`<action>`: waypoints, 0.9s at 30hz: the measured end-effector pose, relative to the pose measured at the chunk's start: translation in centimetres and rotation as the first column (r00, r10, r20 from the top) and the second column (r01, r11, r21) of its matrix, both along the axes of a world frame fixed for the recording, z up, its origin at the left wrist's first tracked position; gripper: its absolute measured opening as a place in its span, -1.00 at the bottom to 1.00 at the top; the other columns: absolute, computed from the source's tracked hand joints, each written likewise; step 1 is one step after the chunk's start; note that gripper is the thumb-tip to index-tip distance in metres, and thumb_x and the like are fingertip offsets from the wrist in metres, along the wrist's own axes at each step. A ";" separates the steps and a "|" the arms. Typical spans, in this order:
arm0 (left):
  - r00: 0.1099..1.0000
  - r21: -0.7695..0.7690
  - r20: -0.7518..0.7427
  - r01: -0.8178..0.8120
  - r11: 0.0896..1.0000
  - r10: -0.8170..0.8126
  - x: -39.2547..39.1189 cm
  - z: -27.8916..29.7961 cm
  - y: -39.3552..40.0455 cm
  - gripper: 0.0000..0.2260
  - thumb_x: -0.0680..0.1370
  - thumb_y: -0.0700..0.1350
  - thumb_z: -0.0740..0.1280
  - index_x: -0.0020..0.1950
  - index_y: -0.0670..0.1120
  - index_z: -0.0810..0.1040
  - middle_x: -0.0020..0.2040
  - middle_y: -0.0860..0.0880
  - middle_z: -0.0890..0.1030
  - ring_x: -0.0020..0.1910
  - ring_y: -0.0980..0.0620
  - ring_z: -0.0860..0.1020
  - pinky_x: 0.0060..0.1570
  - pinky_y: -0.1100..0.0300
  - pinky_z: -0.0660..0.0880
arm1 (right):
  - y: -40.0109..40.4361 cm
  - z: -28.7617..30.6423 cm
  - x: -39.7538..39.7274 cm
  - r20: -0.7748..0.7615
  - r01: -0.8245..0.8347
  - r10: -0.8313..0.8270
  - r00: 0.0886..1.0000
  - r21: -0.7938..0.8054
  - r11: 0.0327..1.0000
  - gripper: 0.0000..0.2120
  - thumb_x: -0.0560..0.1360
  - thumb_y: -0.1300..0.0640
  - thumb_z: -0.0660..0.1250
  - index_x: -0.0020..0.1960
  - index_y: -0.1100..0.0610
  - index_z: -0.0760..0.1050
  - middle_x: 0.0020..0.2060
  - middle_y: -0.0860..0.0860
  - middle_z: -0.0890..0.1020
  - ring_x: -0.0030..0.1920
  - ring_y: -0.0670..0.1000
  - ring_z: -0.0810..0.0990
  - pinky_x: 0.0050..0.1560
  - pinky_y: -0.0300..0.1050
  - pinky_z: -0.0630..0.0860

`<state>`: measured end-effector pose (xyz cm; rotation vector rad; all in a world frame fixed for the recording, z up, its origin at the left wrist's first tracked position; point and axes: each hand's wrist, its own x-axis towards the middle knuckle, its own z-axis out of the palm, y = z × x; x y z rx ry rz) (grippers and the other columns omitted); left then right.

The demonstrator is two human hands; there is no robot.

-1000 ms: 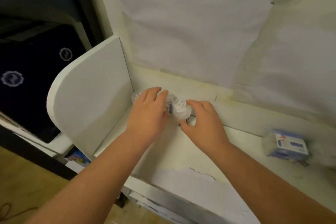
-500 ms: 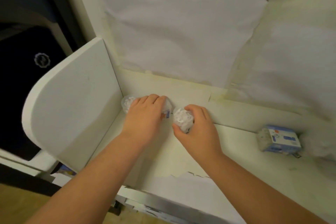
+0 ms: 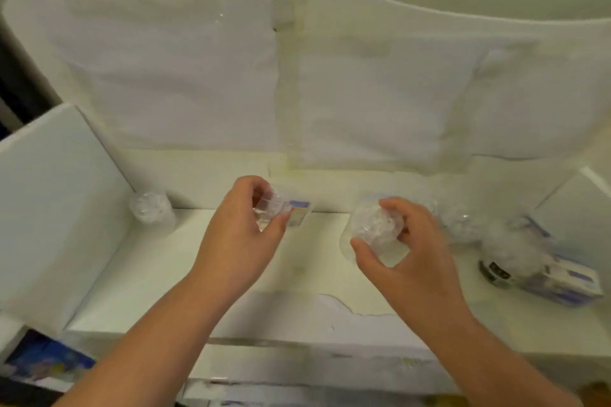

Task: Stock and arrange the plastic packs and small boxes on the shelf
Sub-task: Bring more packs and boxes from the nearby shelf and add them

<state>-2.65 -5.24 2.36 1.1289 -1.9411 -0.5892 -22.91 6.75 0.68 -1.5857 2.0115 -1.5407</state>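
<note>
My left hand grips a clear plastic pack with a blue-and-white label just above the white shelf. My right hand holds a second clear plastic pack between thumb and fingers, right of centre. A third clear pack stands alone in the back left corner by the white side divider. More clear packs and a blue-and-white small box lie at the right end of the shelf.
The back wall is covered with taped white paper. The shelf's front lip has torn paper. A colourful packet shows on a lower level at the bottom left. A dark gap runs along the far left edge.
Both hands have moved right, away from the back left corner, each carrying a pack. One pack stays in that corner. The view has swung right and closer, showing more of the shelf's right end.
</note>
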 end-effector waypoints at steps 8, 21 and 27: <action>0.970 -0.014 -0.088 0.226 0.974 -0.226 -10.1 2.3 13.9 -0.66 0.49 -0.07 0.45 0.17 0.24 0.46 0.01 0.20 0.56 -0.06 0.27 0.53 -0.14 0.50 0.37 | 17.7 1.1 -6.6 0.005 0.124 -0.123 0.992 -0.040 0.992 -0.50 0.34 -0.21 0.45 0.22 -0.24 0.39 0.15 -0.28 0.46 0.14 -0.20 0.51 0.06 -0.43 0.40; 0.818 0.014 -0.188 0.556 0.831 -0.544 -25.7 3.6 35.7 -0.67 0.48 0.00 0.45 0.06 0.37 0.42 -0.02 0.30 0.56 -0.06 0.22 0.57 -0.29 0.35 0.50 | 44.2 0.8 -17.8 -0.031 0.468 -0.467 0.884 0.002 0.884 -0.49 0.34 -0.32 0.43 0.23 -0.26 0.39 0.12 -0.31 0.50 0.13 -0.19 0.53 0.00 -0.43 0.45; 0.764 -0.001 -0.169 0.631 0.776 -0.622 -32.9 3.5 41.3 -0.71 0.46 0.13 0.40 0.07 0.37 0.36 0.01 0.31 0.51 -0.04 0.25 0.53 -0.20 0.41 0.45 | 51.1 -0.7 -22.8 0.030 0.611 -0.617 0.786 0.113 0.784 -0.44 0.30 -0.21 0.52 0.22 -0.41 0.36 0.13 -0.42 0.50 0.11 -0.24 0.56 0.05 -0.12 0.60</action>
